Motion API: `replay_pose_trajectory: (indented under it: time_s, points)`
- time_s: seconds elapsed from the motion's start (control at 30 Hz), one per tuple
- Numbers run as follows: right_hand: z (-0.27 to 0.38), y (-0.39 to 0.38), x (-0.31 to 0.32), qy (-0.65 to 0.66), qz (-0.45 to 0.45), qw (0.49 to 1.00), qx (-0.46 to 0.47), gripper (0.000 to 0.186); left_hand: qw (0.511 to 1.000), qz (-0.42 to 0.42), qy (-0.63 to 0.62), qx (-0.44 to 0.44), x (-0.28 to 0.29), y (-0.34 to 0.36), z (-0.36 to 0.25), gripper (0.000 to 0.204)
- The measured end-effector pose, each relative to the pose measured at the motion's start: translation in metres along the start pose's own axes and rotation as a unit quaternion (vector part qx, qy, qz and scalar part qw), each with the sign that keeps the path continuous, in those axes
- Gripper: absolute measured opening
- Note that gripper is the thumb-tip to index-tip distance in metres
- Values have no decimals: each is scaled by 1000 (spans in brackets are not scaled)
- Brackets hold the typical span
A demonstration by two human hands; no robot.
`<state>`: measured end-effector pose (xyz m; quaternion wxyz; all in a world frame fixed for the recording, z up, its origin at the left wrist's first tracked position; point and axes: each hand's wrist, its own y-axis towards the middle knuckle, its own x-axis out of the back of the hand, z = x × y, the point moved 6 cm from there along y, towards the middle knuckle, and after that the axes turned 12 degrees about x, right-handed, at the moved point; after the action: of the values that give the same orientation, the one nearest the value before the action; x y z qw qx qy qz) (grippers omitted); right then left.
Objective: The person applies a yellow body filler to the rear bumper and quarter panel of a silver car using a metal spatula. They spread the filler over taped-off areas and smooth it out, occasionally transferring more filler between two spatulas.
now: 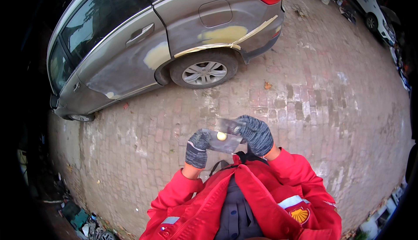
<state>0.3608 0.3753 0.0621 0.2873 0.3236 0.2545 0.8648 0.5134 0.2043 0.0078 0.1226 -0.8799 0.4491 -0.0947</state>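
Observation:
My left hand (197, 147), in a grey knit glove, is closed on the edge of a flat, greyish putty board (227, 145) held in front of my chest. A small round lump of pale yellow putty (221, 136) sits near the board's upper edge. My gloved right hand (254, 134) is closed on a thin dark putty spreader (227, 124), smeared by motion, just above the board. Beyond my hands stands a silver-grey car (126, 66) with yellow filler (224, 34) above its rear wheel arch and another filler patch (157, 56) on the rear door.
Cream masking tape (204, 48) runs along the wheel arch above the rear wheel (203, 73). Brick paving (305, 122) lies between me and the car. A white vehicle (370, 5) stands at the far right. Assorted clutter (82, 220) lines the lower left edge.

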Motion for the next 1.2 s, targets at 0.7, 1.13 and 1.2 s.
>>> replay_pose_trajectory:
  time_s: [0.7, 1.13, 1.2]
  points:
    - [-61, -26, -45, 310, -110, 869, -370, 17, 906, -83, -411, 62, 85, 13, 0, 22]
    - [-265, -3, -21, 346, -405, 787, -312, 25, 912, -60, -370, 168, 73, 73, 46, 29]
    - [-335, 15, 6, 237, -405, 836, -283, 25, 910, -69, -369, 177, 67, 106, 46, 29]
